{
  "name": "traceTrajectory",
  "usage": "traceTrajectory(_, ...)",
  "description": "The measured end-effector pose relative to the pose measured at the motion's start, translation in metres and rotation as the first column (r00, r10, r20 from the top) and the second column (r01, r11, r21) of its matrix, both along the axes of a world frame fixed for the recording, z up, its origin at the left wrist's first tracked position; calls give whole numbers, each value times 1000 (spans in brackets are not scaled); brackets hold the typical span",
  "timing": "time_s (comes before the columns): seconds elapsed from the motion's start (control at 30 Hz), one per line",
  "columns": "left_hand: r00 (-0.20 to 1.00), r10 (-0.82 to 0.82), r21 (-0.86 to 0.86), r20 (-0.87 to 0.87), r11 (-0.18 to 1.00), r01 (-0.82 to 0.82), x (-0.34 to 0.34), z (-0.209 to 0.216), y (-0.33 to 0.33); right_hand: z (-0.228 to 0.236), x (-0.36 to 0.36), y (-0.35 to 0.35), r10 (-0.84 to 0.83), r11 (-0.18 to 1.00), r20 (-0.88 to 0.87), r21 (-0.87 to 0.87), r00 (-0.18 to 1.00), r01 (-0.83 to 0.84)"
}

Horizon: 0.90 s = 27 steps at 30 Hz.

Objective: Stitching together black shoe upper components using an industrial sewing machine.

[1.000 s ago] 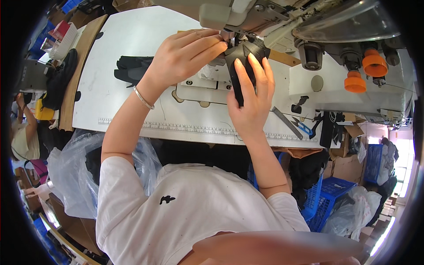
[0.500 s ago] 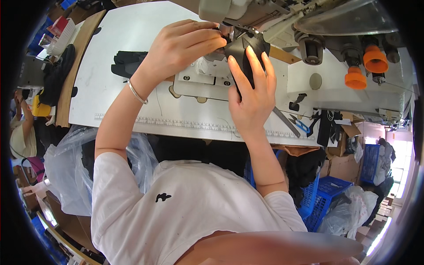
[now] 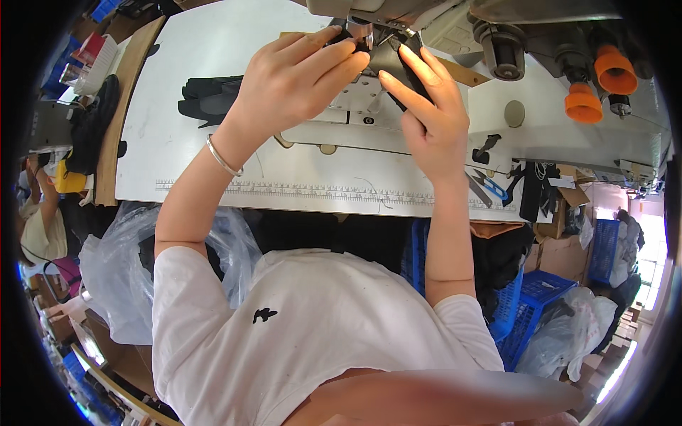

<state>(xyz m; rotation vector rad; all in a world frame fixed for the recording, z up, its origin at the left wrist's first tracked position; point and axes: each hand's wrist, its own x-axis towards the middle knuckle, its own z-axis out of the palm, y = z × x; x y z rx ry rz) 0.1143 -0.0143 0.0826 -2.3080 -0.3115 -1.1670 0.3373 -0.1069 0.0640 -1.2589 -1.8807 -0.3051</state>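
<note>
Both my hands are at a sewing machine (image 3: 398, 15), around a black piece of material (image 3: 393, 58) by the presser foot. My left hand (image 3: 291, 82) has its fingers bent and close together, gripping the dark edge of the piece left of the needle area; the thumb is hidden. On the right part of the piece lie the stretched, spread fingers of my right hand (image 3: 437, 117), pressing from above. The needle and the seam cannot be made out. Left of my left wrist lies a stack of black cut pieces (image 3: 206, 99) on the white table (image 3: 163, 149).
Along the table's near edge runs a printed ruler (image 3: 305, 190). Blue-handled thread snips (image 3: 495, 188) lie right of my forearm. Orange cone-shaped parts (image 3: 584, 104) hang at the upper right. Clear plastic (image 3: 117, 284) bunches below left; blue crates (image 3: 529, 305) stand below right. Another person (image 3: 44, 213) sits far left.
My right hand has shifted right and spread its fingers wider on the black piece. My left hand has moved slightly, its fingers more bent at the dark edge. The view has shifted a little.
</note>
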Motion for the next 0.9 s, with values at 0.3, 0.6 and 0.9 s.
traceTrajectory(0.3, 995, 92, 18, 36, 996, -93, 2, -8, -7, 13, 25, 13, 239, 948, -103, -189, 966, -255)
traceTrajectory(0.6, 981, 175, 26, 79, 984, -177, 10, -14, -9, 19, 42, 33, 217, 914, -122, -322, 969, -245)
traceTrajectory(0.9, 927, 80, -352, 367, 934, 59, 12, -30, -24, 19, 54, 52, 252, 859, -252, -387, 934, -336)
